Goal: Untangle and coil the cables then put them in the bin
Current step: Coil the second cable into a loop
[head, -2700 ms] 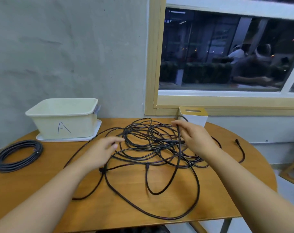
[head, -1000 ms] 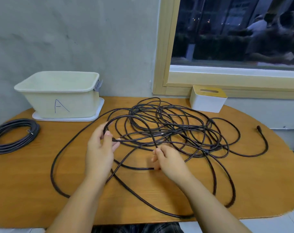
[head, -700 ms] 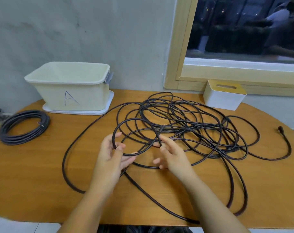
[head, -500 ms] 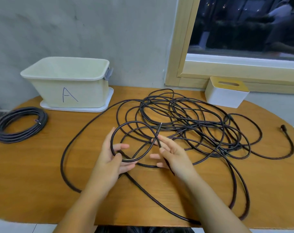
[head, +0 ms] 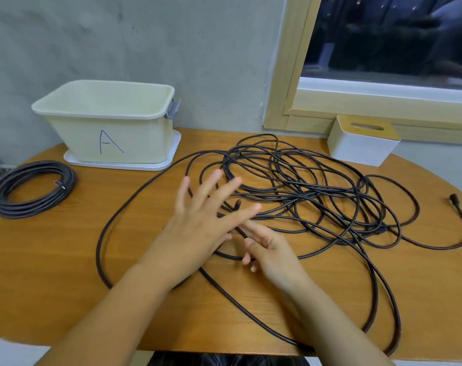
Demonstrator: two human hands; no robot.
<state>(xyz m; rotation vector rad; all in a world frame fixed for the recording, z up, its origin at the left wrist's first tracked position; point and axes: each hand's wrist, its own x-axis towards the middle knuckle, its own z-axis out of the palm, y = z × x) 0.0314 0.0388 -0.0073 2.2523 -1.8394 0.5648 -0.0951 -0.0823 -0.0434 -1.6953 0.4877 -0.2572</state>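
Note:
A long black tangled cable (head: 298, 199) sprawls in loose loops over the middle and right of the wooden table (head: 53, 254). One plug end (head: 453, 200) lies at the far right. My left hand (head: 203, 220) hovers over the tangle's near left part with straight, spread fingers and holds nothing. Just to its right, my right hand (head: 271, 250) pinches a strand of the tangled cable with curled fingers. A second black cable (head: 26, 210) lies neatly coiled at the table's left edge. The cream bin marked "A" (head: 135, 138) stands on a white tray at the back left, and its inside is hidden from here.
A white box with a yellow slotted top (head: 362, 143) sits at the back right under the window frame. The grey wall runs close behind the table. One loop of cable hangs near the table's front edge (head: 391, 350).
My left hand has let go of the loop it held and spread its fingers, rising over the tangle. My right hand has stayed on its strand.

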